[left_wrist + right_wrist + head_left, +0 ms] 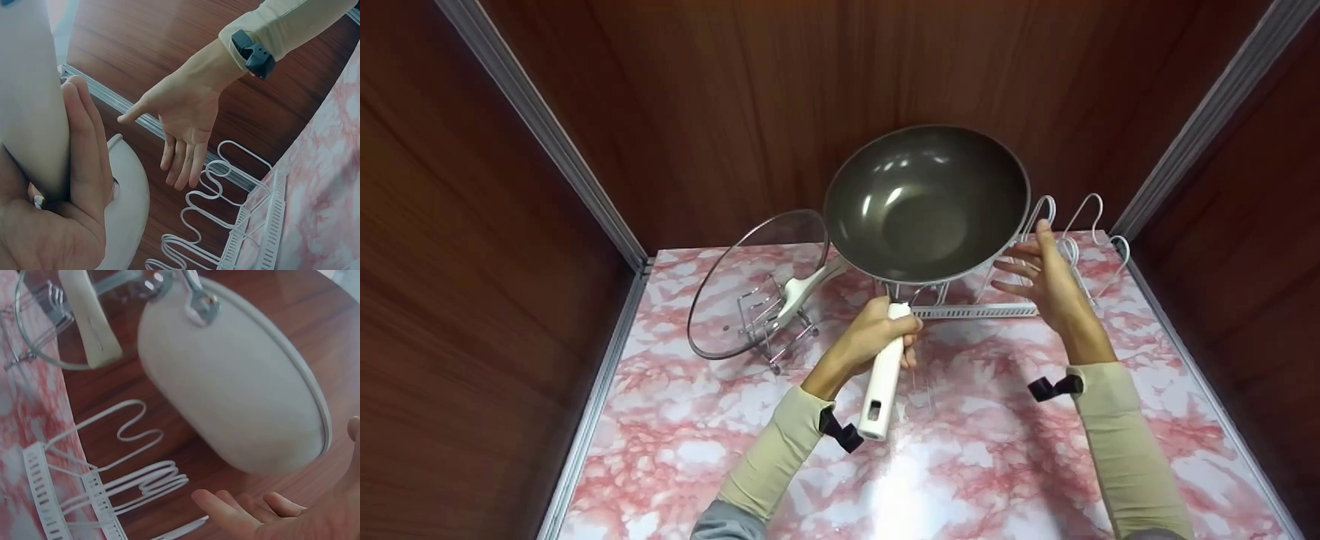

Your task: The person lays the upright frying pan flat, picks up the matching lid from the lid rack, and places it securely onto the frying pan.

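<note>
A wok (926,217), dark inside and pale outside, is held tilted up toward me above the back of the table. Its white handle (879,394) is gripped by my left hand (874,334), fingers curled round it near the pan end. To the right of the wok's rim is my right hand (1042,285), its fingers spread and holding nothing. In the right wrist view a gap shows between its fingers and the wok's outer side (225,377). Behind and below the wok stands a white wire rack (975,310), partly hidden by it in the head view.
Left of the wok, a glass lid (720,300) with a pale handle (802,289) leans upright in a small chrome wire stand (772,349). Brown wood-grain panels (735,112) close off the back and both sides. The tabletop (682,442) is pink-and-white marbled.
</note>
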